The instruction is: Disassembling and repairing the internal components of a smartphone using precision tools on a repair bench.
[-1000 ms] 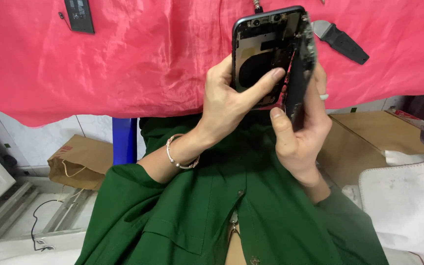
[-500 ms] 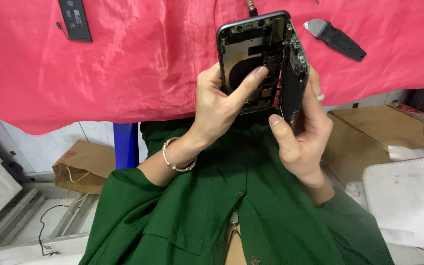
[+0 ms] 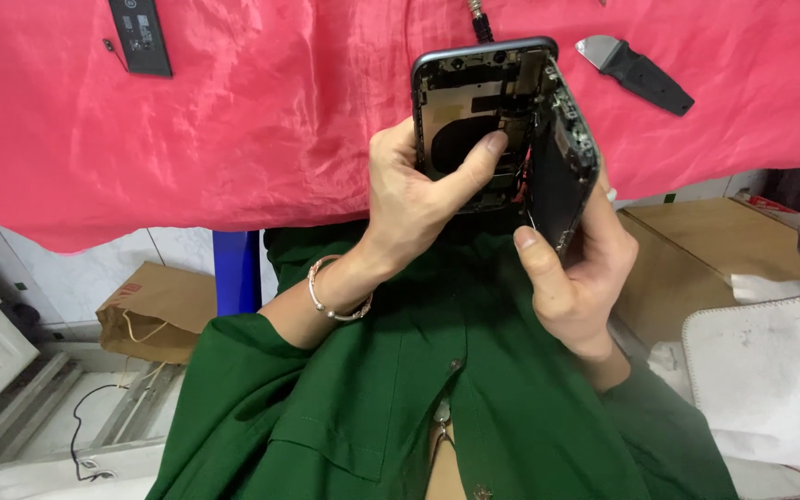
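The opened phone (image 3: 488, 120) is held up between both hands, above the red cloth (image 3: 261, 120) that covers the desk. Its rear housing faces the camera with the inner parts bare, and the screen panel (image 3: 562, 171) is swung out to the right like a book cover, apparently joined to the housing along that edge.

The left hand (image 3: 414, 199) wraps the housing from its left side, fingers behind it, and its thumb presses on the dark round coil area inside. The right hand (image 3: 576, 268) cups the screen panel from below, thumb along its lower edge; both hands are closed on the phone.

The main risk, as I judge it, lies at the hinge: if the right hand lets the panel swing wider, the thin flex cables between the halves could strain or tear. The thumb's pressure on bare parts might bend or smear something delicate. A slip of either hand would drop the phone.

Beyond the left hand lies a flat black battery (image 3: 141, 37); beyond the right hand, a grey-bladed prying tool (image 3: 636, 74).
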